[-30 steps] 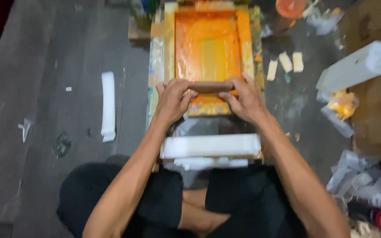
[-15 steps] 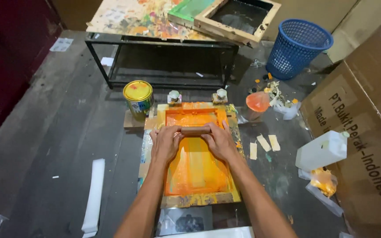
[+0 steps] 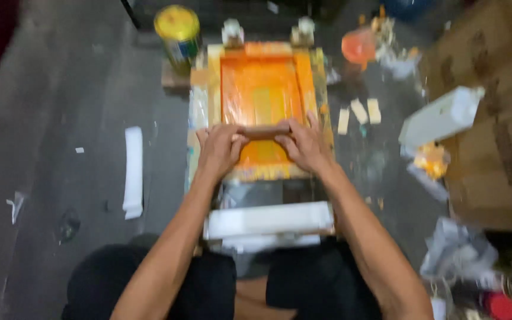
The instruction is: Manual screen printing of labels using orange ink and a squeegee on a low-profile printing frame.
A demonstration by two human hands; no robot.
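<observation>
You have only one view, from the camera on your head, so nothing is shared with another. It looks steeply down and forward over your knees onto the floor [image 3: 60, 118]. Your forearms run up from the bottom edge to the middle, where both hands sit close to the lens. The orange printing frame [image 3: 262, 89] fills the centre, its far end near the top edge. The picture is blurred.
</observation>
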